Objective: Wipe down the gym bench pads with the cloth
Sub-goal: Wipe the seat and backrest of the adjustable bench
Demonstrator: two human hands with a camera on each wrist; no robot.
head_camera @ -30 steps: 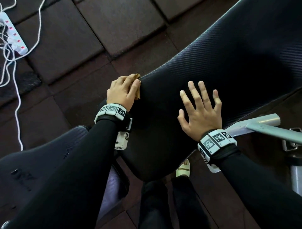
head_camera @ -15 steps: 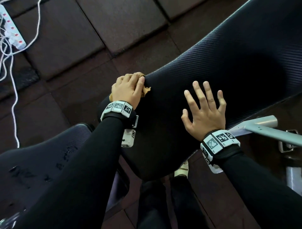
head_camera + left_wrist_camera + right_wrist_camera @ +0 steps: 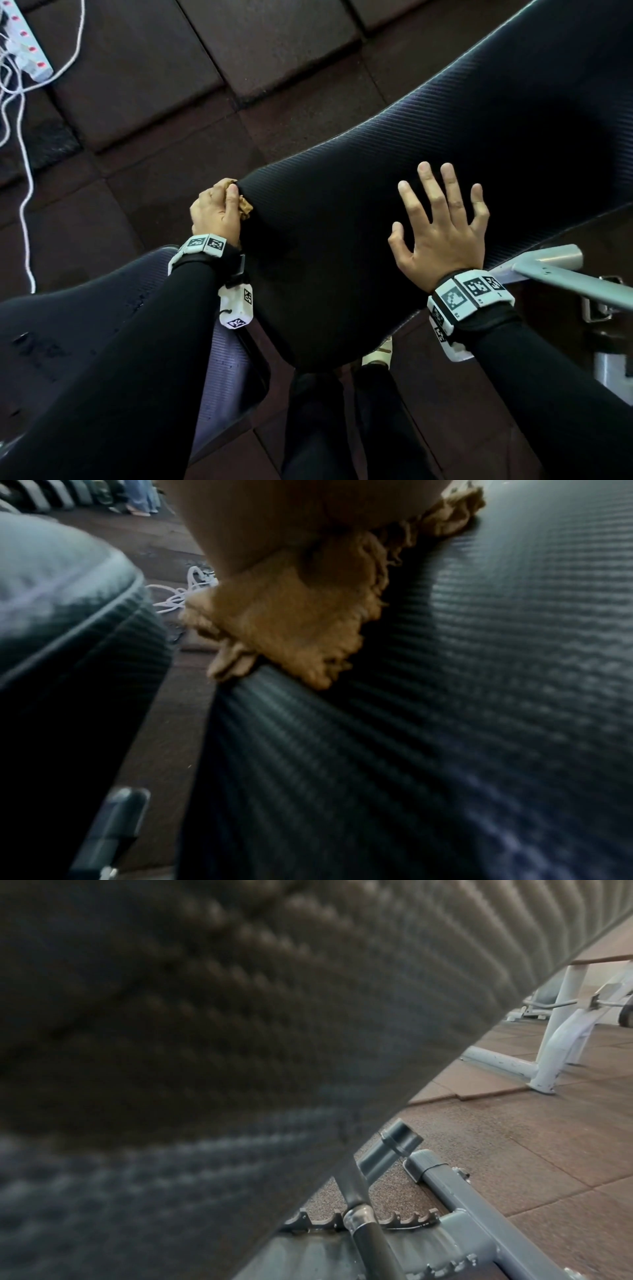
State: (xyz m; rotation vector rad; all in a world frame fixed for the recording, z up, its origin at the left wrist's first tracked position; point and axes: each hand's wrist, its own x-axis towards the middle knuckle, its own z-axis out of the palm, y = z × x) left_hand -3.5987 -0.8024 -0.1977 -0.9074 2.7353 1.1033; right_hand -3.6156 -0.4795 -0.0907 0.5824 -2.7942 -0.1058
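The left hand (image 3: 215, 214) clenches the tan cloth (image 3: 245, 209) against the left edge of the back pad (image 3: 394, 154) while the right hand (image 3: 442, 229) lies flat and released on it, so wiping looks underway, with the seat pad (image 3: 61, 329) seemingly pending.

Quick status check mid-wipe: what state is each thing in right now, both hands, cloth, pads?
left hand: grips the bunched cloth at the back pad's left edge.
right hand: flat on the back pad, fingers spread.
cloth: crumpled, draped over the pad edge.
back pad: inclined.
seat pad: dark spots on top.
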